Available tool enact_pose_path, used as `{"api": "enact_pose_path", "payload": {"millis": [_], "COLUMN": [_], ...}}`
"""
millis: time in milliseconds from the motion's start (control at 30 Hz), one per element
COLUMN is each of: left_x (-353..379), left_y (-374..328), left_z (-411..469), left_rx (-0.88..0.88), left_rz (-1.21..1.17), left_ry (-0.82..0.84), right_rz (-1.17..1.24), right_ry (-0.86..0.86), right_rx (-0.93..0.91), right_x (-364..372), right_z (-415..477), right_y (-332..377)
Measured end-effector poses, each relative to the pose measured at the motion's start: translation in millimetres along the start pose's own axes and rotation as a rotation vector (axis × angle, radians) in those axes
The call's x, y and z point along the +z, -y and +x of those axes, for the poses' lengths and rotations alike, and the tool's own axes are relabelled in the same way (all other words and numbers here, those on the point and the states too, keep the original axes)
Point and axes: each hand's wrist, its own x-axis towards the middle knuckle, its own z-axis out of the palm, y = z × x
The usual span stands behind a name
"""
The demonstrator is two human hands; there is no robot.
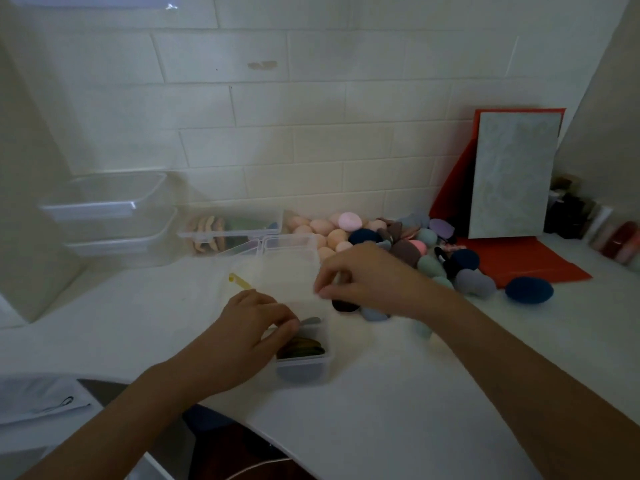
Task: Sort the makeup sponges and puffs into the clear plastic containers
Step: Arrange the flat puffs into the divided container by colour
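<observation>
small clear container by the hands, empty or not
Not empty. The small clear container holds flat dark green puffs at its near end; the rest is too blurred to tell.

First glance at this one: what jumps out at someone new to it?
The heap of colourful makeup sponges stands out at the back of the white counter, beside a red sheet. In the centre, the left hand and right hand hold a translucent lid over a small clear container of dark puffs.

Left hand (242, 327), right hand (363, 275) at container (304, 367)
</observation>
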Motion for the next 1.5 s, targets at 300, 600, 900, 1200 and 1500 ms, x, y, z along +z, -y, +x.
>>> {"api": "enact_pose_path", "payload": {"millis": [300,600,900,1200,1500], "left_x": [-2.2,4.9,11.6,12.0,20.1], "left_y": [-13.4,-18.0,-14.0,-20.9,-18.0], "left_z": [13.0,20.6,17.6,12.4,9.6], "left_rx": [-0.089,-0.131,-0.103,-0.117,-0.125], "left_rz": [0.056,0.046,0.005,-0.079,0.014], "left_ry": [0.236,0.205,0.109,-0.101,-0.313], "right_rz": [-0.476,-0.487,-0.240,-0.078,-0.241], "right_ry": [0.396,0.216,-0.102,-0.077,-0.066], "right_rx": [0.543,0.410,0.119,0.040,0.002], "right_x": [3.9,0.8,-22.7,3.1,6.7], "right_z": [-2.1,-1.9,-14.3,-4.1,-0.8], "right_y": [-40.5,-43.9,-2.3,8.9,5.2]}}
